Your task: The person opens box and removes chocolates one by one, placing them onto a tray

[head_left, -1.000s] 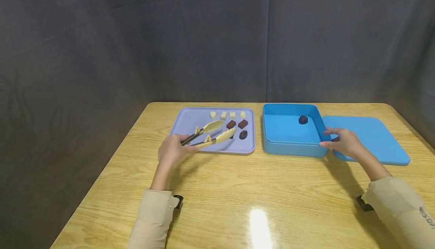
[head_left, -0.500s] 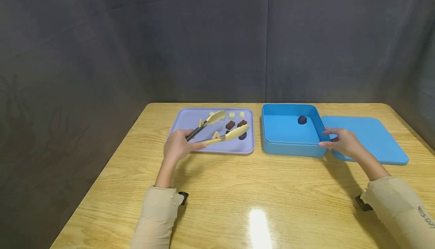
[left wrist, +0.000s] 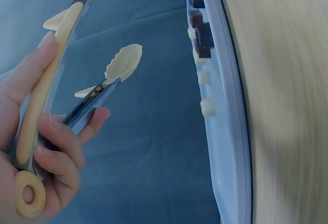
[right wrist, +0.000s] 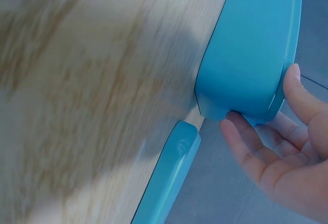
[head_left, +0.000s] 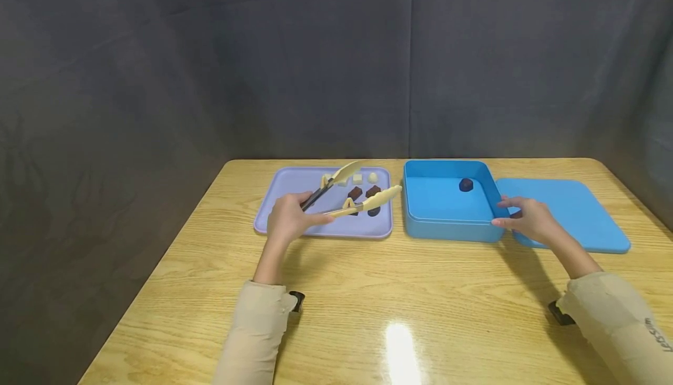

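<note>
In the head view my left hand grips a pair of tongs with cream scalloped tips. The tips stand apart with nothing between them, above the right part of a lilac tray; the lower tip reaches near the blue box. White pieces and brown pieces, which look like chocolates, lie on the tray, some behind the tongs. My right hand holds the front right corner of the blue box, thumb at its rim. One dark piece lies inside the box.
A flat blue lid lies on the wooden table right of the box, partly under my right hand. Behind the table hangs a dark grey curtain. Tray and box stand side by side with a narrow gap.
My left hand has moved right and a little away from me, carrying the spread tongs across the tray toward the box. My right hand stays at the box corner.
</note>
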Tool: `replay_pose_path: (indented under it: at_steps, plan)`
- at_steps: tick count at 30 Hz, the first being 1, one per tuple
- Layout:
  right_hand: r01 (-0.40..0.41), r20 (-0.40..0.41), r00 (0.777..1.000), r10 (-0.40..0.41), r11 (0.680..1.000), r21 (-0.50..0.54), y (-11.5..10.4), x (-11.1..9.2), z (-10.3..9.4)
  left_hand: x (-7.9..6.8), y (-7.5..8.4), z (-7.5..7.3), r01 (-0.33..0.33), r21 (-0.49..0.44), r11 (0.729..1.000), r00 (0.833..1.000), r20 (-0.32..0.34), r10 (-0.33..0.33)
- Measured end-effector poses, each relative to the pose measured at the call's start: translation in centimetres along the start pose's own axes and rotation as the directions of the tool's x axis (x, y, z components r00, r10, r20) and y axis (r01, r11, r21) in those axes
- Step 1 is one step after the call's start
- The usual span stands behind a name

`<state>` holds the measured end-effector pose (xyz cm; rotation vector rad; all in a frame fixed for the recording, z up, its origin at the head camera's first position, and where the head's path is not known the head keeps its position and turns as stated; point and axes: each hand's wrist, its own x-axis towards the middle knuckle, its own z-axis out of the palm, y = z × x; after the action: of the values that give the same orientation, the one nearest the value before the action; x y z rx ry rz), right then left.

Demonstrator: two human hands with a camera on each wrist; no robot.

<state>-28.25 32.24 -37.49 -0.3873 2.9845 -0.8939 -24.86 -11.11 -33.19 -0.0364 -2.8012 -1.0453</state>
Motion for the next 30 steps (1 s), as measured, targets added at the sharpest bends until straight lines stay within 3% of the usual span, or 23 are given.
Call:
replay_pose_path:
  at_steps: [12, 30]
  plan:
    - [-0.007, 0.003, 1.000, 0.007, 1.000, 0.007, -0.1, 0.0, -0.1, 0.9, 2.5, 1.4, -0.008, 0.023, 1.000, 1.000, 0.030, 0.007]
    - [-0.026, 0.014, 1.000, 0.026, 1.000, -0.003, -0.2, 0.0, -0.1, 2.3, 5.3, 4.2, -0.098, 0.134, 0.986, 0.993, 0.078, 0.088]
